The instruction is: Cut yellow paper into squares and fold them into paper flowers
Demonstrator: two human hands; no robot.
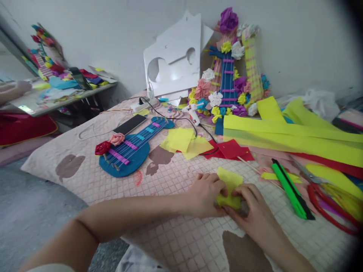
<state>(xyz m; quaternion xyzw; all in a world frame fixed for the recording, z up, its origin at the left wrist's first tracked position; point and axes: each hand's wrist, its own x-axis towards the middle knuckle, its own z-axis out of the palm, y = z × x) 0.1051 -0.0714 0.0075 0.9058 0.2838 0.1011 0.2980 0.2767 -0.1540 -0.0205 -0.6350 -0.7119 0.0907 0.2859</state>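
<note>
A small piece of yellow crepe paper [230, 179] is pinched between my two hands, low over the checked tablecloth. My left hand [206, 194] has its fingers closed on the paper's left edge. On the opposite side, the thumb and fingers of my right hand [249, 206] grip the lower right edge; the paper's bottom end is partly hidden by the fingers. Just beyond lie stacked yellow paper squares [180, 139] and red paper squares [231, 148]. A blue toy guitar [127, 155] with purple strips, strings and two paper roses rests to the left.
On the right lie a green utility knife [290, 189], red-handled scissors [326, 204] and long yellow paper strips [283, 130]. A white glue gun [193, 113] with a black cord stands behind. Decorated guitars [228, 79] lean on the wall. At far left, another person's arm [14, 90] rests on a table.
</note>
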